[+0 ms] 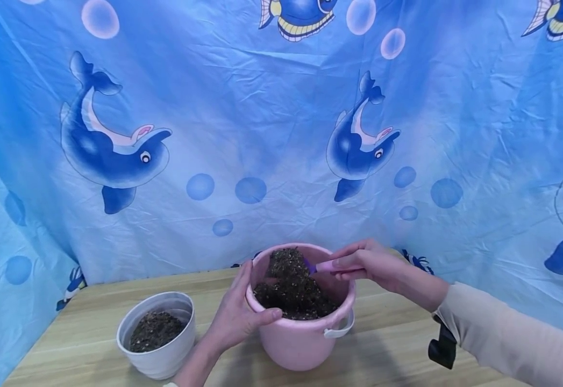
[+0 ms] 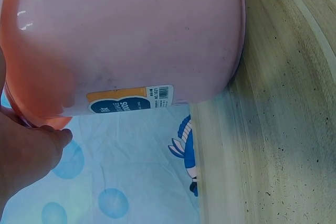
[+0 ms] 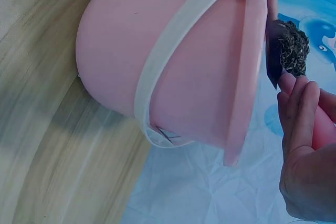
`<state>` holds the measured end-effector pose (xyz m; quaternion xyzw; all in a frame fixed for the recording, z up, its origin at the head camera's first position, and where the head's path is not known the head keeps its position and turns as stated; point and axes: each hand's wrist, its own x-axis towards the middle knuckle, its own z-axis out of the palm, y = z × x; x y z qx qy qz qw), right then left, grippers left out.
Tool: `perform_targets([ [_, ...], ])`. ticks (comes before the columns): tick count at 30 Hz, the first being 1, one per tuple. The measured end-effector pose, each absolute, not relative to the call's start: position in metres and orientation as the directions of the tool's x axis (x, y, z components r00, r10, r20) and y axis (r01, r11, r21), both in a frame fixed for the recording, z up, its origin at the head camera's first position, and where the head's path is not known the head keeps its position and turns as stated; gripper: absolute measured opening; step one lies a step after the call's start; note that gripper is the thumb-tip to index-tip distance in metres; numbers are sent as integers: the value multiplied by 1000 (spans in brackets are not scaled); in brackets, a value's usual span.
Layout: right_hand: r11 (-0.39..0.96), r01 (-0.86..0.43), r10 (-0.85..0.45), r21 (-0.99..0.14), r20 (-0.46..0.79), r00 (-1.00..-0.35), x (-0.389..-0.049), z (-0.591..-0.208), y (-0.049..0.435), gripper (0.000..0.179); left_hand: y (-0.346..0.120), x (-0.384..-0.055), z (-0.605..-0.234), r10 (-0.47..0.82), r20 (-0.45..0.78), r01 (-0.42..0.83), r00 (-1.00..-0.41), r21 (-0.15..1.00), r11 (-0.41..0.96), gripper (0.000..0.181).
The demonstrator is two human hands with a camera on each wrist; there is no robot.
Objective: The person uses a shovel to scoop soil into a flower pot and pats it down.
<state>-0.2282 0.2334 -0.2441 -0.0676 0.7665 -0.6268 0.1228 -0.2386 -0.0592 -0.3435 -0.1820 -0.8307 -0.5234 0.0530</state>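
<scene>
A pink bucket (image 1: 298, 346) with dark soil (image 1: 305, 301) in it stands on the table. My left hand (image 1: 235, 317) grips its left rim, thumb over the near edge. My right hand (image 1: 378, 266) holds a small trowel by its pink handle (image 1: 327, 266), above the bucket's right rim. The trowel's purple blade bears a heap of soil (image 3: 294, 48), raised level with the bucket's mouth in the right wrist view. A paper label (image 2: 131, 100) shows on the bucket's side in the left wrist view.
Left of the bucket stands a white pot (image 1: 177, 346), partly filled with soil. The bucket's white handle (image 3: 163, 51) hangs down its side. Behind the wooden table (image 1: 383, 344) hangs a blue cloth (image 1: 262, 134) printed with dolphins. A black device (image 1: 442, 346) sits at my right wrist.
</scene>
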Motion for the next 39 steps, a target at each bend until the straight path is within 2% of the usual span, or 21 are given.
perform_targets([
  [17,128,62,-253,-990,-93,-963,-223,-233,236,48,-71,-237,-336,280,271,375,-921,812,448,124],
  [28,152,54,-240,-987,-90,-967,-222,-230,226,44,-84,-234,-333,311,267,399,-912,751,526,129],
  [39,167,57,-237,-984,-96,-967,-230,-233,204,39,-106,-224,-326,286,229,361,-930,711,604,132],
])
